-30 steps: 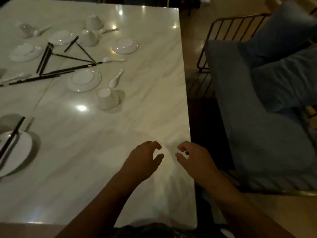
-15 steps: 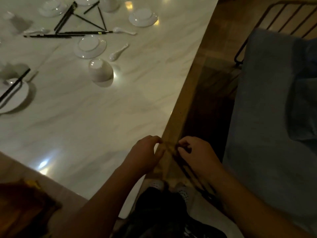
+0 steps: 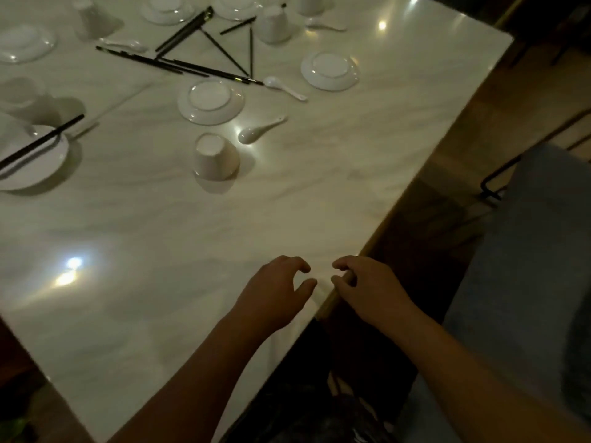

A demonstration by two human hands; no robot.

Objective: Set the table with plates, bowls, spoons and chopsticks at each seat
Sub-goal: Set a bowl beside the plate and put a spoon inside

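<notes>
My left hand point(image 3: 275, 292) and my right hand point(image 3: 367, 286) hover side by side at the near right edge of the white marble table point(image 3: 144, 235), fingers loosely curled, both holding nothing. Farther off stands an upturned white bowl point(image 3: 216, 156), with a white spoon point(image 3: 259, 131) beside it and a small plate point(image 3: 211, 102) behind it. Another plate point(image 3: 329, 71) and a second spoon point(image 3: 284, 87) lie to the right. Several black chopsticks point(image 3: 204, 70) are scattered across the far part of the table. At the left edge a plate point(image 3: 35, 161) carries chopsticks point(image 3: 41, 140).
More upturned bowls point(image 3: 273, 25) and plates point(image 3: 168, 9) crowd the table's far end. A grey cushioned seat point(image 3: 527, 251) with a dark metal frame stands to the right, across a gap of wooden floor point(image 3: 479, 123). Ceiling lights reflect off the tabletop.
The view has swung left and back over the table. My hands, which were past the table's edge half a second ago, are now above its near right edge.
</notes>
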